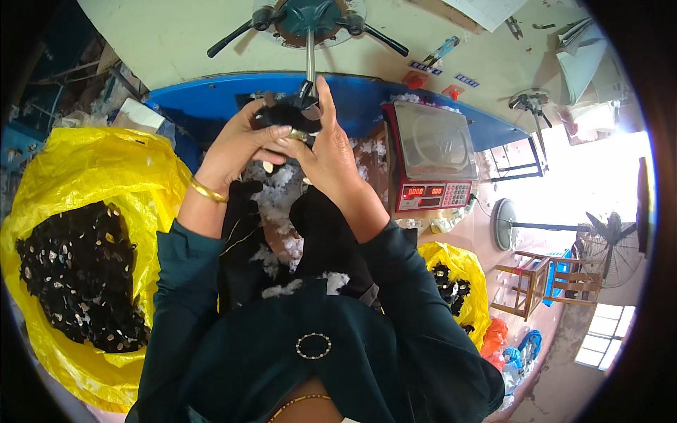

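Both hands meet in front of me at the lower end of a thin metal tube (310,60). A small black fabric piece (282,117) with pale spots sits at the tube's end; its exact shape is hidden by my fingers. My left hand (236,146) grips the piece from the left, thumb across its lower side. On the other side my right hand (330,156) holds it with the thumb, while its index finger points up beside the tube. White fluff (278,194) lies below the hands and on my dark trousers.
A large yellow sack (159,162) of black pieces stands at my left, a smaller yellow sack (451,254) at my right. A red scale (431,158) is right of my hands. Handles (233,39) flank the tube; pliers (443,51) lie on the pale panel. Farther right are a fan (612,247) and wooden stool (520,285).
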Demonstrator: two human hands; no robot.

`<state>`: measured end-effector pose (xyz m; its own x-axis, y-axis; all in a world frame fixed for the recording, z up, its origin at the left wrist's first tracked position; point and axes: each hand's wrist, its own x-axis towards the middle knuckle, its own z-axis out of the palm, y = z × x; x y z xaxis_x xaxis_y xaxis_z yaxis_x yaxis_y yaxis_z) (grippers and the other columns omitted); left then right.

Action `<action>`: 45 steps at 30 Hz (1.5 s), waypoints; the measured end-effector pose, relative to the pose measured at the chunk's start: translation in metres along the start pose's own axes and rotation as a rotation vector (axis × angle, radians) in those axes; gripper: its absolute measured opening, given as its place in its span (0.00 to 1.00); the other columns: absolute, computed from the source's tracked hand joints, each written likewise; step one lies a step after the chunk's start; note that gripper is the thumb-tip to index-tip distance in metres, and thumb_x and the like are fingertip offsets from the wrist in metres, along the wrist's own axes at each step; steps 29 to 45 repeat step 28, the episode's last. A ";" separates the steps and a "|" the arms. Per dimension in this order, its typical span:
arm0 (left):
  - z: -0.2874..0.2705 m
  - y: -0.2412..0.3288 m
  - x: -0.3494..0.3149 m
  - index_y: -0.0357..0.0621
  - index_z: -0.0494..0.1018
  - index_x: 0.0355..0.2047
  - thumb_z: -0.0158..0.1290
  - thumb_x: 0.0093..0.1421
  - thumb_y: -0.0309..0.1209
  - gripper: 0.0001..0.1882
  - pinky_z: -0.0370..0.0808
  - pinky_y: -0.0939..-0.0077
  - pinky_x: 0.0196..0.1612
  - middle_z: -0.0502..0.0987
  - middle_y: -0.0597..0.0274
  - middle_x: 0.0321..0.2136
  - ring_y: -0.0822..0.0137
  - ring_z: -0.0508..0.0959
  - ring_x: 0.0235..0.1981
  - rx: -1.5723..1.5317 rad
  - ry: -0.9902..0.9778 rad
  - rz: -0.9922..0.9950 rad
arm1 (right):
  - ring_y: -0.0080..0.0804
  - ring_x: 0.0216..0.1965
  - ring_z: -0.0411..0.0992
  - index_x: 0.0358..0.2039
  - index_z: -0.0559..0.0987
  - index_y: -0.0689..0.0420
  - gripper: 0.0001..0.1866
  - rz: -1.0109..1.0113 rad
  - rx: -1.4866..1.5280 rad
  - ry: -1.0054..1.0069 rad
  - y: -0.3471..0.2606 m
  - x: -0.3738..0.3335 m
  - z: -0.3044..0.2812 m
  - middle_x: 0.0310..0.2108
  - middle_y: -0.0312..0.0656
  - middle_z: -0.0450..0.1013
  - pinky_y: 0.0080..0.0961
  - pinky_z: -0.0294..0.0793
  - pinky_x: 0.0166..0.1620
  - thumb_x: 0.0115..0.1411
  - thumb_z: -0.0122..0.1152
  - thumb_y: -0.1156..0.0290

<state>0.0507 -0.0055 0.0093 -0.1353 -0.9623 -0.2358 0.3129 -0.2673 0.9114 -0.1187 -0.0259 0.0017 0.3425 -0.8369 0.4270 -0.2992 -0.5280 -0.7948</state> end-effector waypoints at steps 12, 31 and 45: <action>-0.001 -0.031 -0.058 0.43 0.62 0.56 0.49 0.64 0.36 0.21 0.81 0.75 0.31 0.74 0.50 0.47 0.60 0.81 0.37 0.177 0.006 0.009 | 0.31 0.46 0.71 0.61 0.60 0.61 0.45 0.434 -0.025 -0.149 0.061 -0.027 -0.122 0.47 0.51 0.72 0.28 0.71 0.49 0.46 0.74 0.65; -0.037 -0.041 -0.102 0.42 0.68 0.50 0.50 0.65 0.34 0.16 0.78 0.76 0.41 0.77 0.54 0.42 0.65 0.80 0.39 0.233 0.116 -0.099 | 0.34 0.38 0.74 0.55 0.69 0.58 0.42 1.255 -0.103 0.514 0.217 -0.109 -0.341 0.42 0.48 0.74 0.31 0.71 0.35 0.52 0.59 0.36; -0.037 -0.041 -0.102 0.42 0.68 0.50 0.50 0.65 0.34 0.16 0.78 0.76 0.41 0.77 0.54 0.42 0.65 0.80 0.39 0.233 0.116 -0.099 | 0.34 0.38 0.74 0.55 0.69 0.58 0.42 1.255 -0.103 0.514 0.217 -0.109 -0.341 0.42 0.48 0.74 0.31 0.71 0.35 0.52 0.59 0.36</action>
